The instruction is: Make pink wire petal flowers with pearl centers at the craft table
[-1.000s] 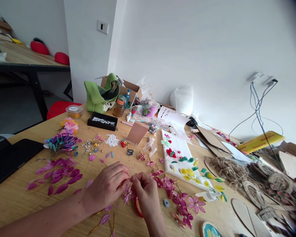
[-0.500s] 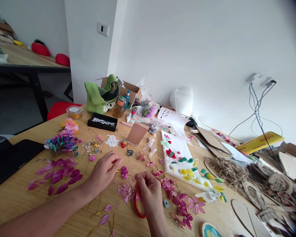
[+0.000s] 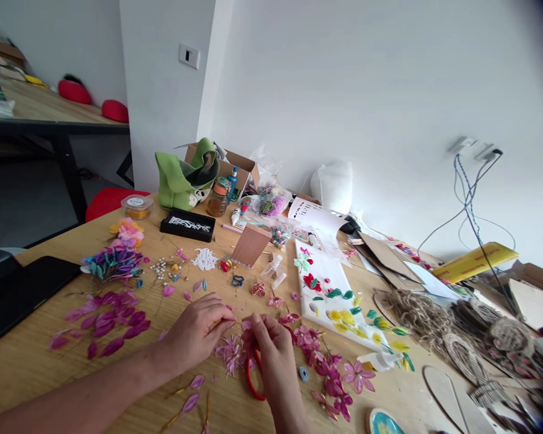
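Note:
My left hand [image 3: 203, 330] is closed in a pinch above the table, with thumb and forefinger together; what they hold is too small to make out. It covers most of a magenta flower, leaving only a small pink bit in sight. Close on its right, my right hand [image 3: 271, 346] pinches what looks like a pink petal [image 3: 247, 325] at its fingertips. A red loop handle [image 3: 254, 383] shows beneath that hand; whether it is held or lies on the table, I cannot tell. Between and below the hands lies a heap of pale pink strips [image 3: 230, 355].
Loose magenta petals [image 3: 104, 316] lie at left, finished pink flowers [image 3: 330, 374] at right. A white foam board [image 3: 328, 283] carries red, green and yellow pieces. Behind stand a black tray [image 3: 188, 224], a jar [image 3: 218, 199] and a green bag [image 3: 176, 181]. Twine [image 3: 420, 313] lies far right.
My left hand has moved right and slightly down, close to my right hand, and now covers the magenta flower. Small petals behind it have come into view. My right hand has barely moved.

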`<action>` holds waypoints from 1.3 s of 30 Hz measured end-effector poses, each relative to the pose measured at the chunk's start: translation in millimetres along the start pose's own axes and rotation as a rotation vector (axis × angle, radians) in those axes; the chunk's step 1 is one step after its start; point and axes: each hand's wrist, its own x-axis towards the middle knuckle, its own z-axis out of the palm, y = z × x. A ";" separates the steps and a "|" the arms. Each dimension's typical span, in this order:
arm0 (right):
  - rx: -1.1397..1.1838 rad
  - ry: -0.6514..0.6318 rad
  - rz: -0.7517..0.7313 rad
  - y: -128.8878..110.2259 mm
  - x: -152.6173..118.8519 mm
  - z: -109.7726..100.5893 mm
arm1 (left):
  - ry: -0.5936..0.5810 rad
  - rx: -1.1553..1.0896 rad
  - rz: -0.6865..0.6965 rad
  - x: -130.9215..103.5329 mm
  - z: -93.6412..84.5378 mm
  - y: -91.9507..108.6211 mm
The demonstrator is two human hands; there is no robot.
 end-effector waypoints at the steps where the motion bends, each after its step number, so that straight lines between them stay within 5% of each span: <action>1: -0.023 0.014 -0.025 -0.1 -0.2 -0.8 | -0.003 0.000 -0.022 0.4 -1.0 0.7; 11: -0.400 -0.059 -0.404 -8.4 -1.4 -4.4 | -0.093 -0.039 -0.251 10.4 -11.4 12.5; 20: -0.394 -0.026 -0.248 -10.1 -2.6 -0.3 | -0.146 -0.168 -0.292 8.4 -8.5 10.1; 29: -0.314 -0.095 -0.231 -12.6 -3.1 -2.5 | -0.114 -0.059 -0.229 7.8 -7.6 5.9; 39: -0.601 -0.016 -0.708 -5.6 -2.1 -3.8 | -0.042 0.134 0.120 2.0 -5.8 3.1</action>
